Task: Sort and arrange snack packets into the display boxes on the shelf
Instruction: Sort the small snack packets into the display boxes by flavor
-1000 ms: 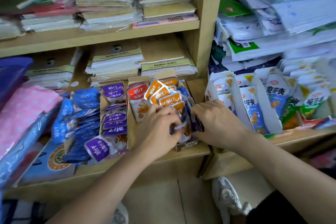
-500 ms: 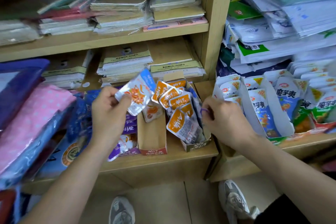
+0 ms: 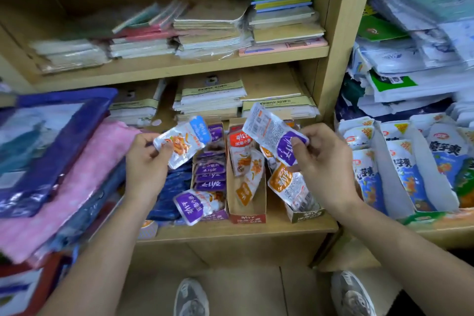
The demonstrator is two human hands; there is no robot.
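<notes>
My left hand (image 3: 146, 161) pinches a silver snack packet with a light-blue top (image 3: 183, 141) above the left end of the shelf. My right hand (image 3: 320, 159) pinches a purple-labelled packet (image 3: 274, 133), held up with its printed back showing. Below stand three narrow display boxes: one with purple packets (image 3: 210, 174), a middle one with red and orange packets (image 3: 246, 197), and a right one with orange packets (image 3: 300, 202). A loose purple packet (image 3: 197, 204) leans at the front of the purple box. Dark blue packets (image 3: 169, 192) lie left of it.
Wider white boxes of blue and green packets (image 3: 400, 169) fill the right bay. Folded pink and blue fabric bags (image 3: 59, 161) pile up on the left. Stacks of notebooks (image 3: 213, 28) fill the upper shelves. A wooden upright (image 3: 338, 33) divides the bays. My shoes (image 3: 191, 297) show below.
My left hand lifted a blue-topped packet out and carried it left. My right hand pulled a purple packet from the orange box and raised it. The view shifted downward.
</notes>
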